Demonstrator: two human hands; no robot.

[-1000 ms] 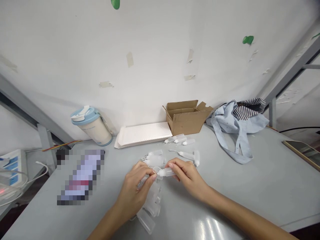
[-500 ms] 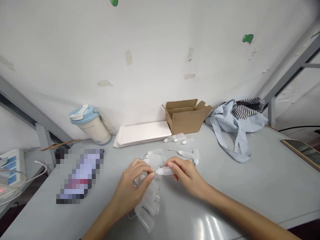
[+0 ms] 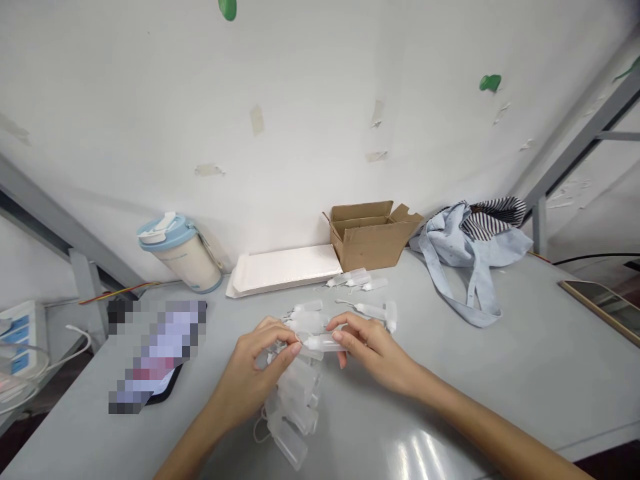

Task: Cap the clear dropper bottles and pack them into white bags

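Observation:
A small translucent plastic dropper bottle (image 3: 324,343) lies level between my hands, its tip pointing left. My right hand (image 3: 369,347) holds its body near the base, thumb and fingers around it. My left hand (image 3: 267,355) pinches at the tip end with thumb and forefinger; the cap there is mostly hidden by the fingertips. Below and behind my left hand is a pile of similar bottles (image 3: 295,407), some with thin cap straps. More bottles (image 3: 370,310) lie just beyond my right hand.
Several small bottles (image 3: 357,279) lie before an open cardboard box (image 3: 370,243). A flat white box (image 3: 287,268) rests by the wall. Also on the grey table are a tumbler (image 3: 183,257), a blurred-out phone (image 3: 165,353), a blue cloth bag (image 3: 470,267) and another phone (image 3: 603,307).
Both hands keep their places at the bottle, which has shifted slightly left. My right fingers have loosened and spread a little along its body. The view has moved slightly.

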